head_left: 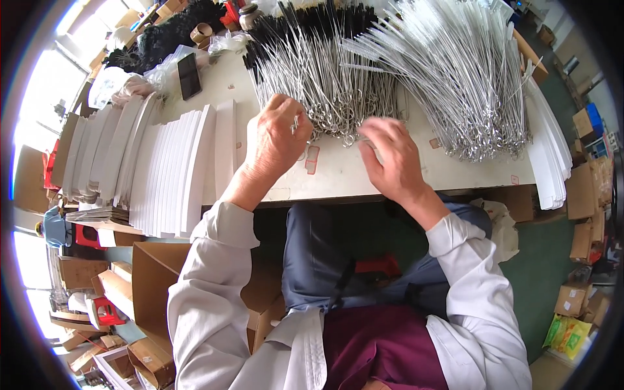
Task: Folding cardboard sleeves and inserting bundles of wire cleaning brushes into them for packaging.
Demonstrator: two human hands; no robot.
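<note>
White cartons (168,172), contents hidden, stand left of the left hand (278,133) and brushes (325,75).

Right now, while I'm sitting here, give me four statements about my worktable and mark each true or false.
1. The black phone lies on the table. True.
2. The white-bristled brushes are left of the black-bristled brushes. False: the white-bristled brushes are right of the black-bristled brushes.
3. The left hand is nearer the phone than the right hand. True.
4. Both hands are under the table. False: both are above it.
</note>
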